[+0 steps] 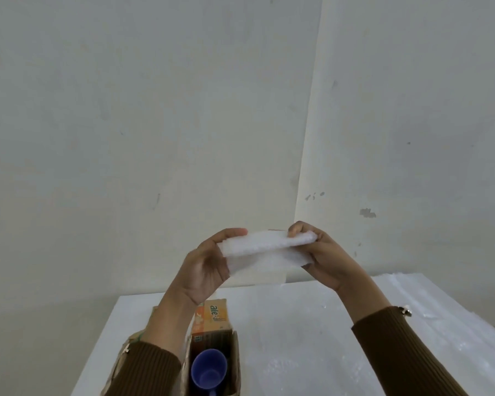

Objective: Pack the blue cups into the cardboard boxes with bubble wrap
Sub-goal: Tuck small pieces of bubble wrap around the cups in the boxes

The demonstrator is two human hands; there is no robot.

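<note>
I hold a folded white piece of bubble wrap (265, 248) up in the air in front of the wall. My left hand (209, 264) grips its left end and my right hand (323, 252) pinches its right end. Below my left forearm an open cardboard box (235, 358) with an orange printed flap stands on the table. A blue cup (208, 367) sits upright inside it, mouth up. Part of the box's left side is hidden by my left arm.
The white table (292, 324) reaches to the wall corner. Sheets of clear bubble wrap (440, 315) lie spread over its right side. A second piece of cardboard (132, 338) shows at my left sleeve.
</note>
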